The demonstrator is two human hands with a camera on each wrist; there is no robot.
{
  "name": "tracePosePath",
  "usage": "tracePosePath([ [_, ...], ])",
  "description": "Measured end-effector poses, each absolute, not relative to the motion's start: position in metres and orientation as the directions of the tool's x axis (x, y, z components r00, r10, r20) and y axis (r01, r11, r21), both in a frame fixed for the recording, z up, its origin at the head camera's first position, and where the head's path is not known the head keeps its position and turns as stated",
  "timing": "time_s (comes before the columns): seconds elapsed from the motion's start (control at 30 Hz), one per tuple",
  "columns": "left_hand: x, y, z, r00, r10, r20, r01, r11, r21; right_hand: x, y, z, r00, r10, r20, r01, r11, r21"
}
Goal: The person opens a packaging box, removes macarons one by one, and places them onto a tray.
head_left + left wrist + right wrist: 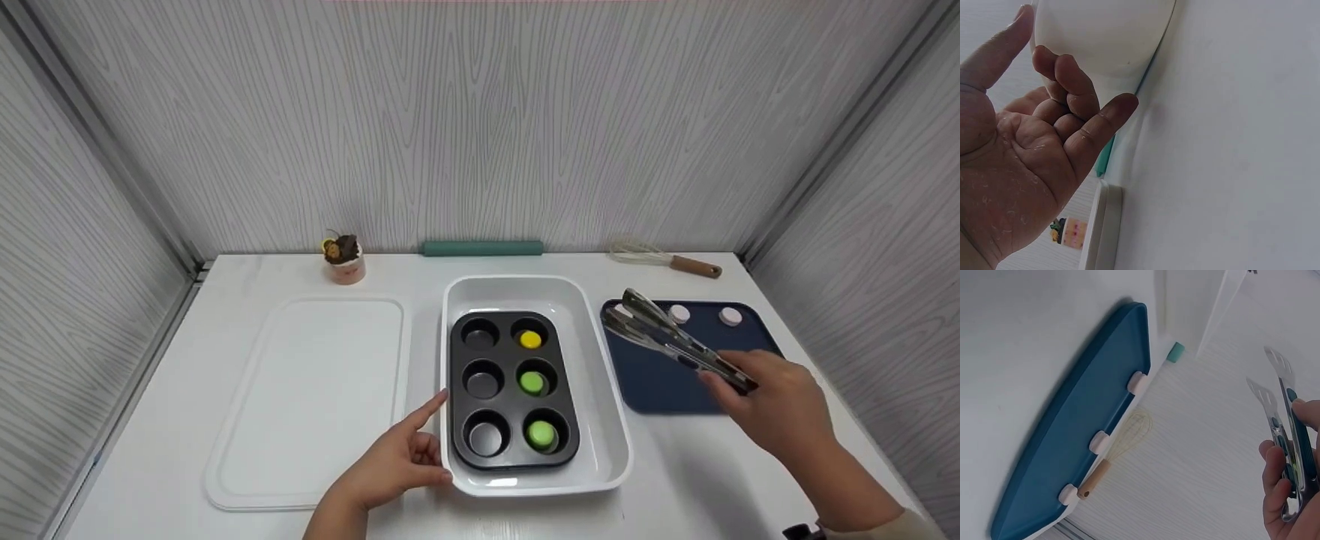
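Note:
A white dish [600, 390] holds a black six-cup muffin pan [504, 390]. Its right column carries a yellow piece [530, 340] and two green pieces [532, 383] [541, 433]; the left cups look empty. My left hand [431, 442] rests against the dish's front left corner, with the index finger stretched along the rim. In the left wrist view, the left hand [1067, 95] has its thumb against the dish wall [1106, 39]. My right hand [750, 390] grips metal tongs [667, 337], tips apart, above a navy mat [660, 382]. The right wrist view shows the tongs [1280, 399] empty.
Small pale round pieces [679, 313] [730, 316] lie at the mat's far edge; three [1099, 442] show in the right wrist view. A white board [315, 397] lies left of the dish. Along the back wall are a small decorated cup [344, 262], a teal roller [481, 248] and a whisk [664, 259].

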State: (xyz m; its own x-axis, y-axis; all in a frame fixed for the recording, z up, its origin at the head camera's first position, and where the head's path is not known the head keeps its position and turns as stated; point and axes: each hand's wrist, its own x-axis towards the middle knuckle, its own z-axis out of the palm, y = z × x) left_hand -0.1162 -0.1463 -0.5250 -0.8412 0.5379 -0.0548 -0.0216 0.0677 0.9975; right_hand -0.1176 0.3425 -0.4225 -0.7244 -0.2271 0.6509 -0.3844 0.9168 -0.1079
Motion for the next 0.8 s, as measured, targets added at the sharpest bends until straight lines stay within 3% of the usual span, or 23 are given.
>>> tracePosePath([
  [0.43,-0.115,-0.146,-0.524,-0.842,0.536,-0.063,-0.029,0.072,0.997,-0.099,0.332,-0.438,-0.742,-0.231,0.629,-0.432,0.882,-0.187],
  [0.8,-0.115,-0.146,-0.525,-0.84,0.54,-0.059,-0.032,0.059,0.998,-0.088,0.313,-0.444,-0.71,-0.287,0.643,-0.555,0.79,-0.26],
])
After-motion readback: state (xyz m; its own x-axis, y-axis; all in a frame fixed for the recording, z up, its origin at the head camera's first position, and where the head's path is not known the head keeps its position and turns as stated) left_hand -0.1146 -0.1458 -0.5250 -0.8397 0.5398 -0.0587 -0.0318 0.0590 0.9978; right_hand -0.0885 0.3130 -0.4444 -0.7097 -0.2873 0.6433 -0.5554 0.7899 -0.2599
